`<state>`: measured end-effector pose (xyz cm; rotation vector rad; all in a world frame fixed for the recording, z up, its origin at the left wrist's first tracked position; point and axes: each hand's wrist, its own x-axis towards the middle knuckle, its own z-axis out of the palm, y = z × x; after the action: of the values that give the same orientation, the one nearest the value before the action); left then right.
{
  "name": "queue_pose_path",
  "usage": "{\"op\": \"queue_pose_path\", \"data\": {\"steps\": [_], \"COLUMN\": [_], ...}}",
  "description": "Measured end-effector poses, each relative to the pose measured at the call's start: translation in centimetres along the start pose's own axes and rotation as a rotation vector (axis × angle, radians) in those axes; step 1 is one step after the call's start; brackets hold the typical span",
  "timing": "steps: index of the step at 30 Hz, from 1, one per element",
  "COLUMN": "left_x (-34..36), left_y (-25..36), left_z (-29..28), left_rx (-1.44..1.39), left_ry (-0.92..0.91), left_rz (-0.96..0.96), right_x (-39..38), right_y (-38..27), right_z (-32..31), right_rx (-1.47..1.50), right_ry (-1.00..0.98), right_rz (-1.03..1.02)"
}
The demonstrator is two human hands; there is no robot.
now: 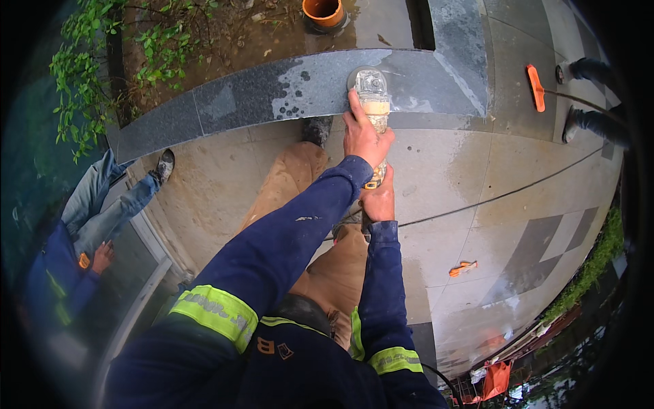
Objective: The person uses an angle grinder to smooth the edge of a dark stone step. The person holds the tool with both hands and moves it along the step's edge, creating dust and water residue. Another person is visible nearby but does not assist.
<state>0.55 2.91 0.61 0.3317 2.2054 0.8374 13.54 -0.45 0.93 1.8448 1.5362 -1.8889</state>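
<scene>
Both my hands are closed around a dusty angle grinder [376, 112], which points away from me. My left hand [366, 140] grips the front of its body, just behind the metal gear head. Farther back, my right hand [380, 199] is wrapped around the rear of the tool. The grinder's head rests on or just over a grey stone ledge [238, 85]; whether its disc touches the stone is hard to tell. Pale dusty patches and dark wet spots mark the ledge around it.
A black cable [504, 194] crosses the tiled floor [436, 163]. Orange gloves [463, 268] lie there. An orange squeegee [536, 88] is near a person's legs [596, 71] at right. Another person [82, 225] is at left. Beyond the ledge are an orange pipe [323, 10] and leafy plant [82, 61].
</scene>
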Motion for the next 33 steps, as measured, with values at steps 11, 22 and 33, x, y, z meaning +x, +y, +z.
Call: {"op": "queue_pose_path", "data": {"steps": [11,22,33], "left_x": [-1.9,-1.7,-2.5], "left_y": [-1.8,-1.2,-1.6], "left_z": [0.8,0.3,0.7], "left_rx": [0.031,0.009,0.017], "left_ry": [0.090,-0.001,0.059], "left_rz": [0.077,0.003,0.031], "right_x": [-1.7,-1.3,-1.9], "right_y": [1.2,1.7,2.1], "right_z": [-0.1,-0.1,-0.3], "right_rx": [-0.040,-0.062,-0.048], "right_ry": [0.018,0.025,0.004], "right_rz": [-0.052,-0.050,-0.009]}}
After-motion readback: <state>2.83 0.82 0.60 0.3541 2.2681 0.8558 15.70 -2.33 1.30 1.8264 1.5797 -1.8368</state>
